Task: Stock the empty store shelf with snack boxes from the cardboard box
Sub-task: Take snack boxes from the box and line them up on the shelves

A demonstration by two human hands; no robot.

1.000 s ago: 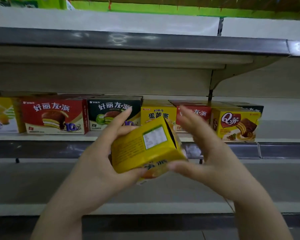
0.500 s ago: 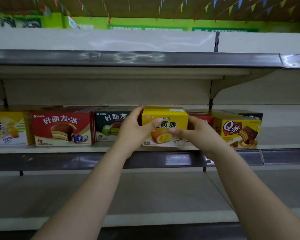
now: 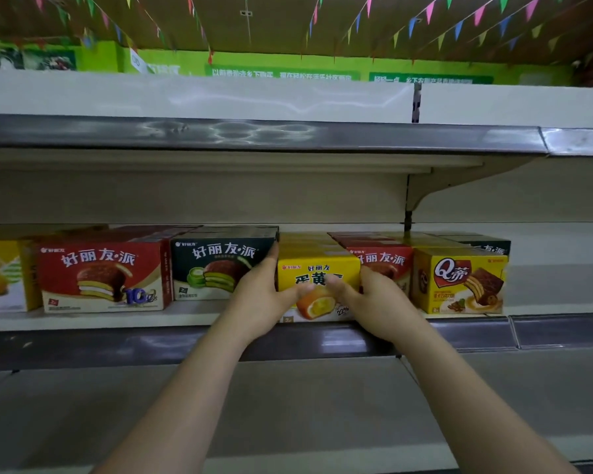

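Placing step: both hands, left (image 3: 266, 295) and right (image 3: 363, 295), grip the yellow box (image 3: 317, 268), apparently seated on the shelf (image 3: 117, 319) between neighbouring boxes. Next: release, fetch another.

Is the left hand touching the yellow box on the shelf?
Touching. The head view shows the left hand gripping the yellow box, thumb across its front and fingers along its left side.

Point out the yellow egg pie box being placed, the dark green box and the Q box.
yellow egg pie box (image 3: 317, 268): head view, upper front face.
dark green box (image 3: 220, 265) : head view, front face.
Q box (image 3: 459, 282): head view, front face.
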